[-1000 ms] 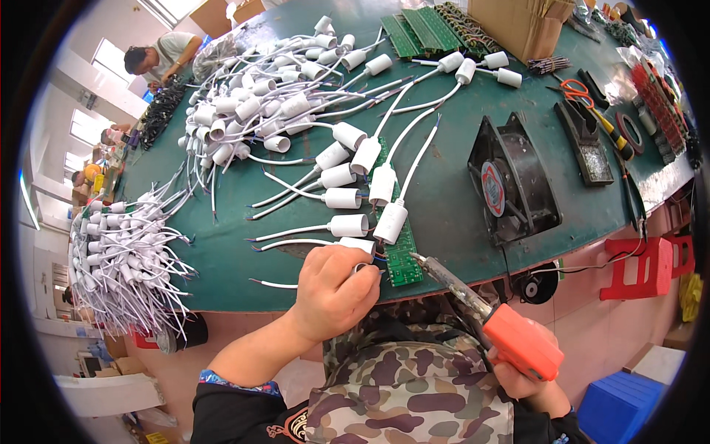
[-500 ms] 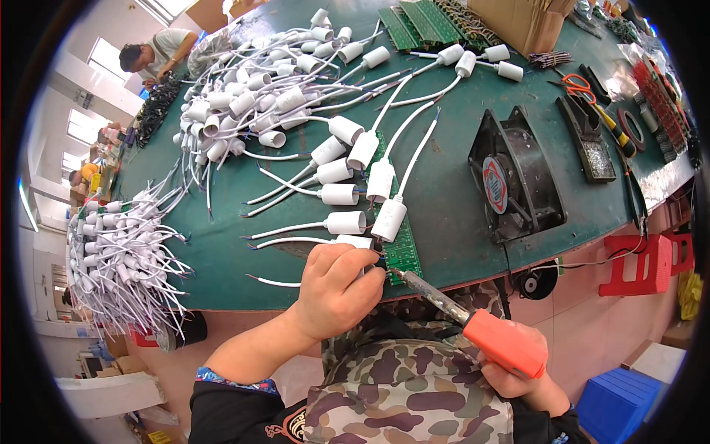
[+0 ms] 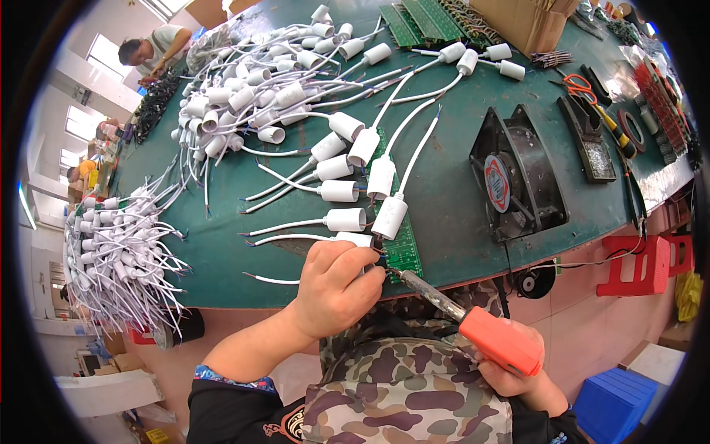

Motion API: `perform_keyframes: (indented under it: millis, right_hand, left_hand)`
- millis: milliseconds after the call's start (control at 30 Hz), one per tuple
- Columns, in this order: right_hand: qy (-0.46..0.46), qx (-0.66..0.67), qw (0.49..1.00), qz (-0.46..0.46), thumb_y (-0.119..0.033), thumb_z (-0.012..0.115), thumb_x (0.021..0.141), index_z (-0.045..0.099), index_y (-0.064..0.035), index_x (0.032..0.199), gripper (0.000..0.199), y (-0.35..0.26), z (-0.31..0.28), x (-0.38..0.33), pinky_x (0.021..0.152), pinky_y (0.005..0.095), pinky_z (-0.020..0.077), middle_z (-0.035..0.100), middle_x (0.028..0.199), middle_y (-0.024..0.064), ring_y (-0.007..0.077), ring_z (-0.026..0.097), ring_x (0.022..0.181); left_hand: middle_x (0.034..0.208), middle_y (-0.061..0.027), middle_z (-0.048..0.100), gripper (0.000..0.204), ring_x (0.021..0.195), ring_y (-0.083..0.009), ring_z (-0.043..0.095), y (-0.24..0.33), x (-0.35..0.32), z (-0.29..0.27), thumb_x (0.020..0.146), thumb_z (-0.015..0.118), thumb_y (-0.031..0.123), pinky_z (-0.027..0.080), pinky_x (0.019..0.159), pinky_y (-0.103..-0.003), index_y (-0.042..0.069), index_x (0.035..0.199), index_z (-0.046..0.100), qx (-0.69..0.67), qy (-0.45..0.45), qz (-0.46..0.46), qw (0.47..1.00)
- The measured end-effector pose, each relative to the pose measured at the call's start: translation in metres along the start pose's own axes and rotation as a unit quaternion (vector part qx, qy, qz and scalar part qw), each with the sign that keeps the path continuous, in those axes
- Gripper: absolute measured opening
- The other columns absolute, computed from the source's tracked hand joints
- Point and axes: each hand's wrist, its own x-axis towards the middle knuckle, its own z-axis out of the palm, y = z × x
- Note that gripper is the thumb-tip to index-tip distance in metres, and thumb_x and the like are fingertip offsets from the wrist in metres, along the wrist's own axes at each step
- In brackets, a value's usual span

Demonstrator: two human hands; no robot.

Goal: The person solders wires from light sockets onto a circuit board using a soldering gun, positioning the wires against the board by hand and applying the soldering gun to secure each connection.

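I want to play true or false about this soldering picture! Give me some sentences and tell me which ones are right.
1. The right hand holds a soldering iron with an orange handle. True.
2. The left hand rests flat on the table, away from everything. False: it grips a white lamp socket at the green circuit board.
3. A black fan lies on the green table. True.
4. The iron's tip points away from the board. False: it points at the board's near end, beside the left hand.
5. The sockets' wires are red. False: they are white.
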Motion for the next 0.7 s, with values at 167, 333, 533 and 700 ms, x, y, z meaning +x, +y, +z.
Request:
perform_keyframes:
  millis: [167, 333, 533, 700]
  right_hand:
    - [-0.03, 0.031, 0.999, -0.01, -0.007, 0.083, 0.068, 0.055, 0.0082, 0.126, 0.067, 0.008, -0.002, -0.011, 0.073, 0.038, 0.0626, 0.072, 0.11, 0.0229, 0.0334, 0.077, 0.085]
    - [-0.005, 0.047, 0.997, 0.053, -0.011, 0.069, 0.082, 0.07, -0.0012, 0.1, 0.02, -0.002, -0.007, -0.004, 0.066, 0.0328, 0.0571, 0.071, 0.079, 0.0039, 0.0209, 0.07, 0.067]
    - [-0.054, -0.019, 0.996, -0.07, -0.015, 0.084, 0.074, 0.056, 0.0078, 0.128, 0.065, 0.011, -0.019, -0.007, 0.067, 0.0367, 0.0603, 0.073, 0.109, 0.0184, 0.0315, 0.076, 0.079]
    - [-0.049, -0.009, 0.997, -0.064, -0.017, 0.086, 0.076, 0.056, 0.0079, 0.129, 0.066, 0.015, -0.016, -0.011, 0.068, 0.0366, 0.0605, 0.073, 0.107, 0.0181, 0.0309, 0.076, 0.08]
  left_hand:
    - [0.107, -0.0067, 0.064, 0.035, 0.093, -0.0282, 0.059, 0.001, 0.0, -0.001, 0.059, 0.078, 0.0, 0.046, 0.079, -0.041, 0.007, 0.093, 0.069, 0.001, -0.003, -0.002, 1.0]
    - [0.108, -0.0064, 0.064, 0.035, 0.093, -0.0279, 0.058, 0.0, -0.001, -0.001, 0.06, 0.078, 0.0, 0.046, 0.08, -0.041, 0.007, 0.093, 0.069, 0.001, -0.005, -0.005, 1.0]
    - [0.108, -0.0063, 0.064, 0.034, 0.094, -0.0276, 0.058, 0.0, -0.001, -0.002, 0.061, 0.078, 0.0, 0.046, 0.081, -0.041, 0.007, 0.092, 0.07, 0.0, -0.005, -0.004, 1.0]
    - [0.109, -0.0072, 0.063, 0.034, 0.093, -0.0287, 0.058, 0.0, 0.0, -0.003, 0.062, 0.079, -0.001, 0.047, 0.08, -0.041, 0.007, 0.094, 0.069, -0.005, -0.016, -0.002, 1.0]
